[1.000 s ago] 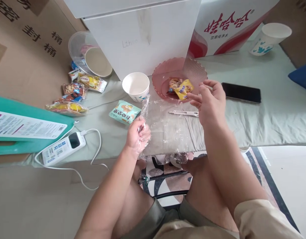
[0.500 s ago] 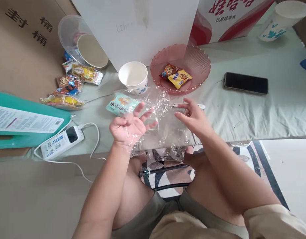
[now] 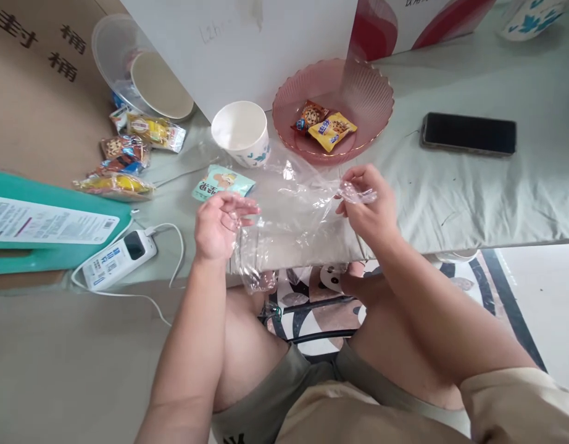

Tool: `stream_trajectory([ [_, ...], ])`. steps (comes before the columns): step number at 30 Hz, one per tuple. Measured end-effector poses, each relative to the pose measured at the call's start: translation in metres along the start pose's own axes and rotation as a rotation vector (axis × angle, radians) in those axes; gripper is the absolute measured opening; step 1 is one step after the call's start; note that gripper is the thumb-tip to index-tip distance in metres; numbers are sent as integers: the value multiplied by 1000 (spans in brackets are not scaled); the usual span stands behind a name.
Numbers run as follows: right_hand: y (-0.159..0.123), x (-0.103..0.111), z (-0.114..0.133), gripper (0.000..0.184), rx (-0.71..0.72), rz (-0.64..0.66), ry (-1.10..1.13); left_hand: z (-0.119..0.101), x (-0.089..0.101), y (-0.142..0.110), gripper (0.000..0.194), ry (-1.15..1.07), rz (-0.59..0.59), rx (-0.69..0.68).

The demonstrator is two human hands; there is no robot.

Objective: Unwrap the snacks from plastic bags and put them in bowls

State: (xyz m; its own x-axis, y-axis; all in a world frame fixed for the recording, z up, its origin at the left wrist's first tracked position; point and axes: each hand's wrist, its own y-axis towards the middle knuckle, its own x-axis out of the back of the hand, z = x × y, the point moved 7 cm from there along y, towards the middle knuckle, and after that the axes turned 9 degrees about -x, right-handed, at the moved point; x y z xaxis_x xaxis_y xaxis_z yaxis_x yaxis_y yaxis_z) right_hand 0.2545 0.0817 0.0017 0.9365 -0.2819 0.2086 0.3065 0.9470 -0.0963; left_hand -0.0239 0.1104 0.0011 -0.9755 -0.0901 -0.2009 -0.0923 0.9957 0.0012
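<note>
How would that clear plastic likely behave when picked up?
The clear plastic is probably floppy: it wrinkles and droops past the table edge. Likely very light: it looks thin and see-through. It may bunch easily, as it does at the right hand.

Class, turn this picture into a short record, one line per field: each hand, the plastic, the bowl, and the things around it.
Right hand: fingers holding crumpled clear plastic
Left hand: fingers loosely extended at the plastic; grip unclear
Plastic: thin, wrinkled, spread between the hands
Pink bowl: holds a yellow packet and a brown packet
Left of bowl: white paper cup, with a mint-green packet nearer the person
Right of bowl: black phone
</note>
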Motion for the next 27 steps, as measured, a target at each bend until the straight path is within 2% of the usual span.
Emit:
stream_trajectory([
  [3, -2, 6, 1, 9, 24, 18, -11, 11, -3, -3, 26, 156, 64, 78],
  [6, -2, 22, 4, 11, 110, -104, 3, 10, 1, -3, 10, 223, 11, 31],
  [9, 1, 37, 2, 13, 158, -218, 114, 5, 8, -2, 6, 147, -73, -33],
  [10, 4, 37, 0, 14, 142, -191, 144, 4, 12, -1, 7, 116, -104, -38],
  [12, 10, 28, -6, 16, 71, -44, 141, 3, 18, 0, 11, 57, -150, -35],
  [15, 13, 13, -14, 16, -37, 139, 48, 1, 19, 1, 14, 15, -119, -33],
  [18, 15, 15, -17, 12, -61, 89, 27, 0, 17, 2, 15, 6, -50, -24],
  [22, 15, 25, -8, 10, 31, 5, 186, -1, 13, 2, 20, -22, 16, 16],
  [27, 11, 30, 0, 11, 94, 66, 334, -1, 18, 3, 30, -88, -37, 83],
])
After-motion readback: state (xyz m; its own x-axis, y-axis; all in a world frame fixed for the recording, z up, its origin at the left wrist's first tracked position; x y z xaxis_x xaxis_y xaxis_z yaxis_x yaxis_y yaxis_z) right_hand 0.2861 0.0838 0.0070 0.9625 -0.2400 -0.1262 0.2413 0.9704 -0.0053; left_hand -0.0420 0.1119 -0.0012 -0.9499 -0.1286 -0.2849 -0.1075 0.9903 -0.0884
